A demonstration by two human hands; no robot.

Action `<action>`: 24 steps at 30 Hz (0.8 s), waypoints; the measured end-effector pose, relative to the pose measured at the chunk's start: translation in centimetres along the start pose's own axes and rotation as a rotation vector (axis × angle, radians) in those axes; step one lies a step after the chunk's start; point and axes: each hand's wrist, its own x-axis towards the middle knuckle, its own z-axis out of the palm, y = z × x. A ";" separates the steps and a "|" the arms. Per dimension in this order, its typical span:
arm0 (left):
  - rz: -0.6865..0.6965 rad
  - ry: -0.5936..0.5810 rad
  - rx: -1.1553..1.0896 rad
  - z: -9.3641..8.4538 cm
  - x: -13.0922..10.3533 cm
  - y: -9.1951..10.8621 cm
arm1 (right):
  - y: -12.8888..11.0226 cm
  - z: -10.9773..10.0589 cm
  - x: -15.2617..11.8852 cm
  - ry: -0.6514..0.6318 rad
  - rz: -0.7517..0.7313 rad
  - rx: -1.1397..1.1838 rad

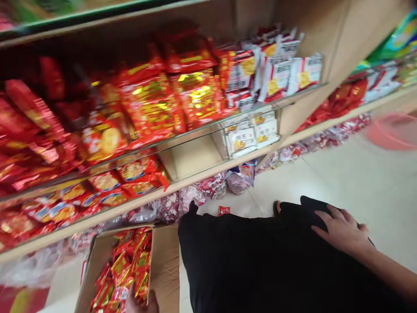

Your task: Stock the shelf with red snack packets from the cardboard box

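My left hand (143, 303) is at the bottom edge of the view, over a cardboard box (165, 261) full of small red and gold snack packets (125, 265). Its thumb and a finger show apart, close to the packets; the rest of it lies out of view. My right hand (343, 228) rests open on the black cloth (247, 261) over my knee, fingers spread, holding nothing. Ahead is a shelf bin of larger red and gold packets (195, 95), with white and red packets (276, 74) beside them.
A glass-fronted lower shelf (195, 154) holds red packets (133, 174) and white packets (254, 134). Clear bags of goods (241, 178) line the floor under it. One small red packet (224, 211) lies on the tiles. A pink basin (394, 132) stands at right.
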 end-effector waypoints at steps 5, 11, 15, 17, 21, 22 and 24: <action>0.692 -0.280 0.051 11.4 -1.0 16.6 | 3.3 -0.7 -1.5 -0.028 0.175 0.064; 0.678 -0.959 0.545 29.7 -4.2 26.7 | 4.4 -2.4 -0.3 0.039 0.181 0.158; 0.593 -0.967 0.799 39.8 -5.9 25.1 | 4.6 -3.8 1.9 0.049 0.183 0.234; 0.556 -0.937 0.887 43.4 -6.3 23.8 | 5.0 -3.8 2.9 0.047 0.191 0.262; 0.516 -0.862 0.991 48.9 -6.2 21.6 | 6.4 -2.5 3.0 0.110 0.201 0.311; 0.513 -0.845 1.007 50.1 -6.1 21.0 | 6.7 -2.0 2.9 0.136 0.202 0.317; 0.512 -0.817 1.031 52.4 -5.9 20.0 | 7.2 -0.5 3.5 0.212 0.256 0.336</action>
